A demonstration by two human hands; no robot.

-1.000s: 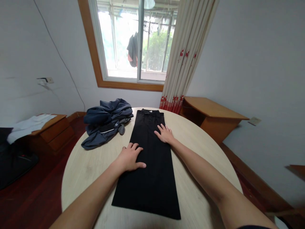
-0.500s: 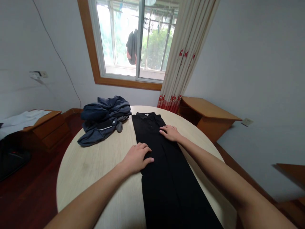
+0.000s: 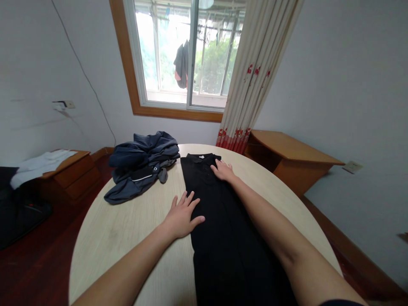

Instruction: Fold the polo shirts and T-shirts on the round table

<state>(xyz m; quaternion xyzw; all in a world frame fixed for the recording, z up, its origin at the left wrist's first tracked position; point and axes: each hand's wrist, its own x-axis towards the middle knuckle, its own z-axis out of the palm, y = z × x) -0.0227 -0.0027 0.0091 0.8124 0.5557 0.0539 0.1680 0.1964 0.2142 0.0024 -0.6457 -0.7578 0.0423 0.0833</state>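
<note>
A long black collared garment, its sides folded in, lies flat on the round table with the collar at the far end. My left hand rests palm down across its left edge, fingers spread, partly on the table and partly on the cloth. Near the collar, my right hand lies on the upper right edge of the garment with its fingers stretched out. Neither hand grips the fabric. The lower right side of the garment is partly hidden by my right forearm.
A heap of dark blue and grey clothing sits at the table's far left. Beyond the table are a window, a patterned curtain and a wooden desk. A low wooden cabinet stands at left with white cloth on it.
My right hand has slid up the garment's right edge toward the collar. The fingers of my left hand have spread wider, in nearly the same place. The view has shifted slightly.
</note>
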